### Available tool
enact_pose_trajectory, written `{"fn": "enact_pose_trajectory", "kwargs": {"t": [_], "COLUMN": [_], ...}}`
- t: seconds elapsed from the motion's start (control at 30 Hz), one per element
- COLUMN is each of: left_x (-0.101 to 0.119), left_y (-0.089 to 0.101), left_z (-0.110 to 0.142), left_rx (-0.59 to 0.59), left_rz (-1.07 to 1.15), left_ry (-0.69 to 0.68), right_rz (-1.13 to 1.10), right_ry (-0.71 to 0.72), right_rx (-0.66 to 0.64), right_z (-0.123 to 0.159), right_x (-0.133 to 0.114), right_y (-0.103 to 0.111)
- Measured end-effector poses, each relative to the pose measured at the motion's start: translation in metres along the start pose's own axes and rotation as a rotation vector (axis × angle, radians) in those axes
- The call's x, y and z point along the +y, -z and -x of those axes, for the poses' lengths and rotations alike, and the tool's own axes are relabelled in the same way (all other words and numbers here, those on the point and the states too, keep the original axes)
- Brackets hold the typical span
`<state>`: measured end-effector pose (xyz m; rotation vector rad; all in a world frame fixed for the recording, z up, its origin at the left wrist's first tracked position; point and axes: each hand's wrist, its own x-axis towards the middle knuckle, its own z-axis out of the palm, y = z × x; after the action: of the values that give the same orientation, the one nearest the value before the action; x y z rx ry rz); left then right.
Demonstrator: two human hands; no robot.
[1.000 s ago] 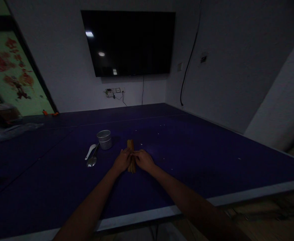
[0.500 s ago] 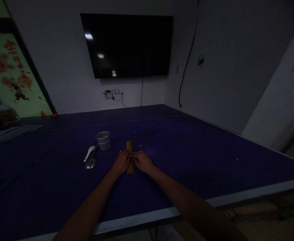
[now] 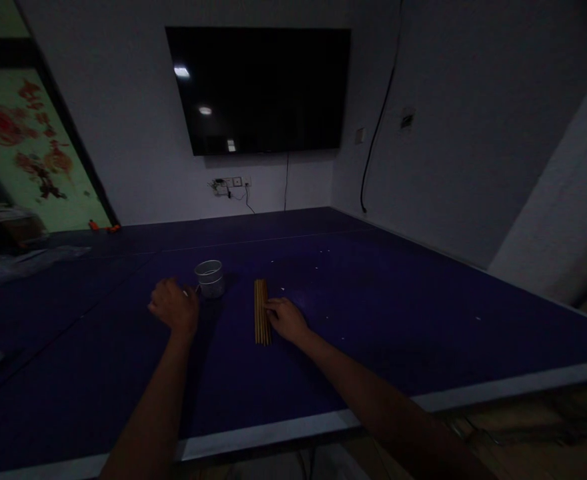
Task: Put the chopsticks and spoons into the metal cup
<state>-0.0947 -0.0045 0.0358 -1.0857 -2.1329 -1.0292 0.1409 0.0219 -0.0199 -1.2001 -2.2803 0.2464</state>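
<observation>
A row of wooden chopsticks lies side by side on the dark blue tabletop. My right hand rests at their right edge, fingers bent and pressed against them. To the left, my left hand hovers over the spot of the two spoons, its thumb apart from the fingers. The spoons are almost wholly covered by this hand; only a bit of the white spoon shows near the thumb. A metal cup stands upright just to the right of the left hand.
Small white scraps are scattered on the blue tabletop. Crumpled clear plastic lies at the far left, with orange objects behind it. A television hangs on the wall, above sockets with cords.
My left hand has let go of the chopsticks and moved left over the spoons. My right hand stays at the chopsticks, and the view has shifted slightly.
</observation>
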Motion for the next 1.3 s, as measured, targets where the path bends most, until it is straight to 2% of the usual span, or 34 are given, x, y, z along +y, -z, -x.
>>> {"fn": "enact_pose_trajectory", "kwargs": {"t": [0.07,0.13,0.17,0.23,0.3,0.43,0.57,0.67,0.83,0.97,1.07,1.17,1.3], "left_x": [-0.020,-0.036,-0.041,-0.048,-0.050,-0.052,-0.053,-0.054,-0.057,-0.057,-0.048,-0.031,-0.002], "left_y": [-0.006,-0.013,-0.017,-0.023,-0.027,-0.031,-0.034,-0.037,-0.036,-0.032,-0.027,-0.019,-0.009], "left_z": [-0.008,-0.014,-0.016,-0.019,-0.021,-0.023,-0.023,-0.022,-0.023,-0.026,-0.025,-0.021,-0.007], "left_rx": [-0.110,-0.294,-0.389,-0.509,-0.556,-0.577,-0.521,-0.456,-0.232,-0.003,0.138,0.225,0.197], "left_rz": [-0.077,-0.132,-0.148,-0.159,-0.159,-0.132,-0.113,-0.083,0.083,0.226,0.293,0.351,0.320], "left_ry": [0.120,0.217,0.263,0.314,0.327,0.288,0.266,0.304,0.464,0.466,0.399,0.231,-0.010], "right_rz": [-0.008,-0.017,-0.021,-0.027,-0.027,-0.020,0.007,0.029,0.049,0.050,0.052,0.048,0.045], "right_ry": [-0.002,-0.009,-0.013,-0.016,-0.019,-0.019,-0.034,-0.021,0.030,0.039,0.028,0.051,0.049], "right_rx": [0.011,0.022,0.025,0.028,0.029,0.020,-0.010,-0.035,-0.054,-0.046,-0.039,-0.041,-0.042], "right_z": [0.000,0.001,0.001,0.000,0.000,0.000,0.001,0.001,0.002,0.001,0.001,0.000,0.000], "right_x": [0.000,0.000,0.000,0.000,0.000,-0.001,0.000,0.000,0.000,0.002,0.003,0.003,0.002], "right_y": [0.000,0.000,0.000,-0.001,-0.001,0.000,0.001,0.001,0.000,-0.002,-0.003,-0.003,-0.003]}}
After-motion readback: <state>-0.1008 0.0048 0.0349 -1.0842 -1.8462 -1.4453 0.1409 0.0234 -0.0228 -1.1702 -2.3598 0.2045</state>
